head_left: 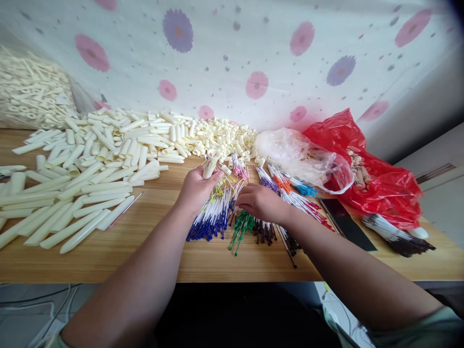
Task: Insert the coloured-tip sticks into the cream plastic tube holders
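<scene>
My left hand (197,186) is closed around a cream plastic pen barrel (210,166), held upright with its wide end up. Small coloured bits show in that end. My right hand (259,200) is bent low over the pen refills, fingers curled together; what they grip, if anything, is hidden. Below and between the hands lie white-stemmed refills with blue ends (206,227), green ends (241,227) and dark brown ends (266,232). Purple-ended refills (267,181), orange-ended ones (282,181) and red-ended ones (308,205) fan out beyond my right hand.
Cream pen barrels (94,179) spread over the table's left side, with short slotted cream parts (228,137) at the back. A full clear bag (34,89) stands far left. Right are a clear bag (297,159), a red bag (380,179), a black phone-like object (348,224) and dark-ended refills (398,237).
</scene>
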Motion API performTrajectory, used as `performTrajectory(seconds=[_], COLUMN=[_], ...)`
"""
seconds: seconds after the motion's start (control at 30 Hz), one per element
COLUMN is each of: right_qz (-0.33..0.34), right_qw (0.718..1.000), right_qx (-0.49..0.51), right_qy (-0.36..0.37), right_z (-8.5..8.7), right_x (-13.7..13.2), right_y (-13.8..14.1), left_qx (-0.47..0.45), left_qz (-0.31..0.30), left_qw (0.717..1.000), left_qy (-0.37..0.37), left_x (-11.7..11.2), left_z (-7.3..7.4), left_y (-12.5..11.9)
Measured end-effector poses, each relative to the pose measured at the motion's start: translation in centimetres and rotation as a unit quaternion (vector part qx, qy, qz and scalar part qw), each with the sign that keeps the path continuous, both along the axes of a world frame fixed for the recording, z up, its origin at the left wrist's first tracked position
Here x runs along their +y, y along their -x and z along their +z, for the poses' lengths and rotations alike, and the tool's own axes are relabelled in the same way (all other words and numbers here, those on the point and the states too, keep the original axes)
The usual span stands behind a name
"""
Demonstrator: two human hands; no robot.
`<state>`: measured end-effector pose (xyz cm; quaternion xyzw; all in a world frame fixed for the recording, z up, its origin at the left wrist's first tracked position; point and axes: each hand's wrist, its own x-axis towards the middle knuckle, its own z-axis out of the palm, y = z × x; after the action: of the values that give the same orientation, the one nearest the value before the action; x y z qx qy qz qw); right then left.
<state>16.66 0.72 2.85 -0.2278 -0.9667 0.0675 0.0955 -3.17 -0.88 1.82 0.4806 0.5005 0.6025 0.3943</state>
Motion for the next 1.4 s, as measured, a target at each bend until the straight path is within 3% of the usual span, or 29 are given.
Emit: performTrajectory(seconds=[0.13,0.23,0.7,0.8,0.9,0.97,1.03,1.13,1.2,1.3,1.4], right_qz=[0.053,0.092,0.163,0.174,0.144,0.080,0.012,-0.031,-0.045,-0.074,-0.100], right_qw=[0.986,0.971,0.953,0.964,0.988,0.948,0.864,0.749,0.700,0.685,0.714], right_qx=[-0.143,-0.198,-0.218,-0.170,0.033,0.224,0.370,0.470,0.495,0.514,0.529], right_qy=[-0.072,-0.097,-0.134,-0.105,0.054,0.210,0.341,0.465,0.512,0.511,0.448], right_z=[-0.5,-0.6,-0.8,-0.6,0.3,0.8,1.1,0.7,0.2,-0.5,-0.8], right_x=[2.0,2.7,3.0,3.2,2.7,2.0,1.0,-0.4,-1.0,-1.3,-1.2], right_y=[2.5,3.1,3.2,3.1,2.3,1.6,1.0,0.6,0.5,0.5,0.3], left_qx=[0.025,0.034,0.051,0.051,0.055,0.055,0.037,0.049,0.082,0.111,0.123], left_qz=[0.012,0.011,0.003,-0.002,-0.004,-0.031,-0.102,-0.194,-0.212,-0.198,-0.186], left_qw=[1.000,0.999,0.998,0.999,0.998,0.998,0.994,0.979,0.973,0.972,0.973], left_qy=[0.003,0.002,0.025,0.018,0.002,-0.015,-0.022,-0.028,-0.041,-0.056,-0.055], left_x=[0.2,0.2,0.1,0.2,0.1,-0.2,-0.7,-1.5,-1.8,-1.8,-1.7], left_z=[-0.3,-0.4,-0.5,-0.6,-0.5,-0.4,-0.3,-0.5,-0.7,-1.1,-1.2], left_y=[0.1,0.2,-0.1,0.0,0.1,-0.2,-0.7,-1.8,-2.4,-2.8,-2.9])
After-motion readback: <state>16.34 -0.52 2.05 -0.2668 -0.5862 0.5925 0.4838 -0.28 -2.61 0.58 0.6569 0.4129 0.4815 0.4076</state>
